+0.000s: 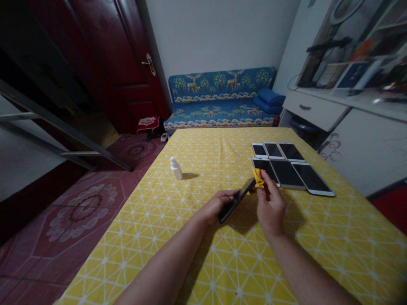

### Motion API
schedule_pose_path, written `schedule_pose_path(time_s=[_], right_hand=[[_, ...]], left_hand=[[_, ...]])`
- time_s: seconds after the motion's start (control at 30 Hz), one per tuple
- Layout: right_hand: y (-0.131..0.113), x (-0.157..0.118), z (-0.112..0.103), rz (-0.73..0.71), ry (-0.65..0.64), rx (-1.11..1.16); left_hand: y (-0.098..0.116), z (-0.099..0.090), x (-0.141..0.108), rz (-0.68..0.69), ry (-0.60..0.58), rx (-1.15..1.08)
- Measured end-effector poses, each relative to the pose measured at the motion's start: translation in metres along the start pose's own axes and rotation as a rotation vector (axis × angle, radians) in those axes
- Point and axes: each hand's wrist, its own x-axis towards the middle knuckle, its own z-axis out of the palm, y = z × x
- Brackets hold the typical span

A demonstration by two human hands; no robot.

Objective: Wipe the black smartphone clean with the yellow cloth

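My left hand (pixel 221 205) is closed around the lower part of a black smartphone (pixel 238 201), which is tilted above the table. Pinched in my right hand (pixel 270 203) is a yellow cloth (pixel 258 178), held at the phone's upper end. The cloth hides that end, so I cannot tell exactly where it touches. Just beyond my right hand, several phones lie in two rows, among them a dark-screened phone (pixel 288 173) and a larger white-framed one (pixel 313 178). A small white bottle (pixel 176 169) stands upright to the left of my hands.
A yellow patterned cloth covers the table (pixel 152 237). Behind it stands a blue sofa (pixel 216 111) with folded blue bedding (pixel 270 101). To the right is a white cabinet (pixel 359 148); at left, a metal ladder (pixel 63 131) and a dark red door (pixel 108 55).
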Motion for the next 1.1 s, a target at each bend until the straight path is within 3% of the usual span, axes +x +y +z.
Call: schedule_pose_path(time_s=[0.17, 0.47, 0.77, 0.97, 1.1], right_hand=[[0.0, -0.001, 0.002, 0.027, -0.02, -0.011], [-0.002, 0.001, 0.003, -0.039, -0.071, -0.022], [-0.007, -0.003, 0.006, -0.18, -0.167, -0.094], [-0.009, -0.006, 0.01, -0.245, -0.186, -0.088], [-0.015, -0.01, 0.013, -0.289, -0.262, -0.068]], left_hand=[[0.0, -0.004, 0.0, -0.08, -0.064, 0.093], [-0.003, -0.006, -0.003, 0.005, -0.172, 0.074], [0.005, 0.005, -0.011, -0.01, -0.115, -0.138], [-0.009, -0.002, -0.007, -0.033, -0.087, -0.199], [-0.014, -0.004, -0.004, -0.08, -0.06, -0.352]])
